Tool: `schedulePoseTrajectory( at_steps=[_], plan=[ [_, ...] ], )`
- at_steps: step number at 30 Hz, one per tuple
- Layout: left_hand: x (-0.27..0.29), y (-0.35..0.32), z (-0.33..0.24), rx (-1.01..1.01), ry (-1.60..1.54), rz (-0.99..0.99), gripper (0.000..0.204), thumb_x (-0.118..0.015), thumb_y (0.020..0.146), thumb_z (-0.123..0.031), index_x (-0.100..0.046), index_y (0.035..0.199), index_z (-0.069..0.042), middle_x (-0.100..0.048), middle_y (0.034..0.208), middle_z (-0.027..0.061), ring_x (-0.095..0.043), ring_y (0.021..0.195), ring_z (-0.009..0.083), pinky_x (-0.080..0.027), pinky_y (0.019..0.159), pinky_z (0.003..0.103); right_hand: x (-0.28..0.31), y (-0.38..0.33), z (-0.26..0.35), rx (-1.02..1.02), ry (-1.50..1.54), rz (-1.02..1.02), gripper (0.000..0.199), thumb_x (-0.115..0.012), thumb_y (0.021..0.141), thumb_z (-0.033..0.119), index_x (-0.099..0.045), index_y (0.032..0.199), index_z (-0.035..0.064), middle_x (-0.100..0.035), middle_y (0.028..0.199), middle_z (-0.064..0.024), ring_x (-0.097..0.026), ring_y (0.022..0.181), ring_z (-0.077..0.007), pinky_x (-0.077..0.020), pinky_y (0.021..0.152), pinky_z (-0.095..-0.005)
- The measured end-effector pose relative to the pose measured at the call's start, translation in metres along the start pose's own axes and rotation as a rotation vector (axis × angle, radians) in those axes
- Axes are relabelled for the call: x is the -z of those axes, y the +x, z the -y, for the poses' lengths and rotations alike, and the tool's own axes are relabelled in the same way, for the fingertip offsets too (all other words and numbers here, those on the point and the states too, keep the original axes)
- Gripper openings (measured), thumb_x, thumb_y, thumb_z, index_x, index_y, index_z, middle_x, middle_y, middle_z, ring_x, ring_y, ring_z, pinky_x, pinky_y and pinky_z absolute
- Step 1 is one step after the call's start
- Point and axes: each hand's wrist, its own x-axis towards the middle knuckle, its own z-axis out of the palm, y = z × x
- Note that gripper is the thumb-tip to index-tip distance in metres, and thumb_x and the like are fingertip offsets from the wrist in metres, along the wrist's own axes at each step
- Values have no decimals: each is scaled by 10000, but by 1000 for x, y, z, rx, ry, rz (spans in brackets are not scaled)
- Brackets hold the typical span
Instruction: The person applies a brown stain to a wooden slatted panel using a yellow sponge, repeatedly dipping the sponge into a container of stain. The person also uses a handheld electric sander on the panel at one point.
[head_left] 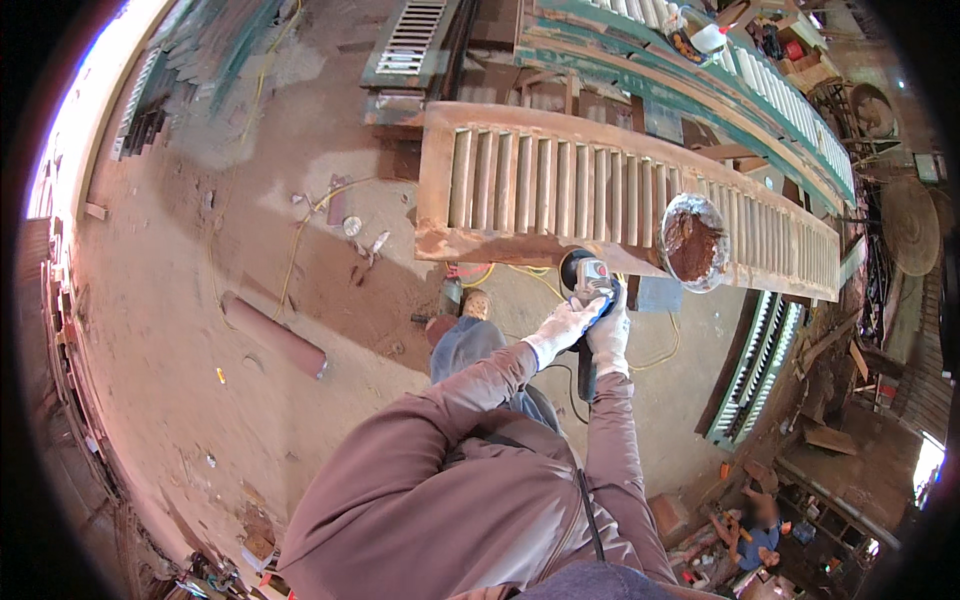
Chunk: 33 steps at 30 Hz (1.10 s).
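Knuckles and glove cloth conceal much of the angle grinder [593,273] from us; we cannot tell whether its dark disc [571,266] touches wood. We see the left hand [562,328] and right hand [610,337], whitish-gloved, fingers wrapped around its body. The louvred panel [600,195], at 12 to 1 o'clock from the hands, is patchy reddish-brown wood, a long frame with paler slats, some masked at 2 o'clock by a crusted round bowl [702,284].
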Motion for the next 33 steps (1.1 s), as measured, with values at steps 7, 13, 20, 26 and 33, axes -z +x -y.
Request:
schedulePoseTrajectory(
  at_steps=[7,13,20,26,33],
  plan=[
    [-6,-35,10,167,46,323,572,-553,961,-581,-655,1137,-46,-602,902,-1,-501,754,119,-433,671,287,-16,-3,-99,-74,554,-272,690,-842,769,372,-512,1301,82,-653,1092,-133,-664,926,-267,-530,822,-351],
    [-5,-154,25,313,408,664,666,-401,1024,-589,-515,1433,-75,-615,1244,27,-540,1113,139,-424,949,281,18,-43,-183,-522,1451,-122,266,-694,892,329,-590,1087,181,-577,957,-18,-608,820,-191,-559,644,-395],
    [-44,-231,70,-254,729,317,387,-541,1016,-380,-721,1076,-42,-616,765,12,-528,675,89,-424,614,262,-5,-139,-307,-823,1844,55,722,-635,807,691,-535,1243,123,-656,1029,-172,-658,857,-365,-560,767,-493],
    [-136,-265,78,-53,695,119,351,-566,1002,-339,-748,931,-47,-489,602,-48,-392,510,37,-293,462,235,-3,-203,-375,-1214,2035,305,450,-695,850,521,-618,1087,146,-678,913,-125,-656,792,-345,-565,704,-489],
    [-140,-226,187,146,341,-97,288,-638,971,-300,-711,845,-52,-524,614,-30,-436,510,64,-379,487,248,67,-258,-462,-1022,1775,280,361,-689,888,426,-670,964,73,-677,800,-148,-664,699,-304,-566,667,-419]
  ],
)
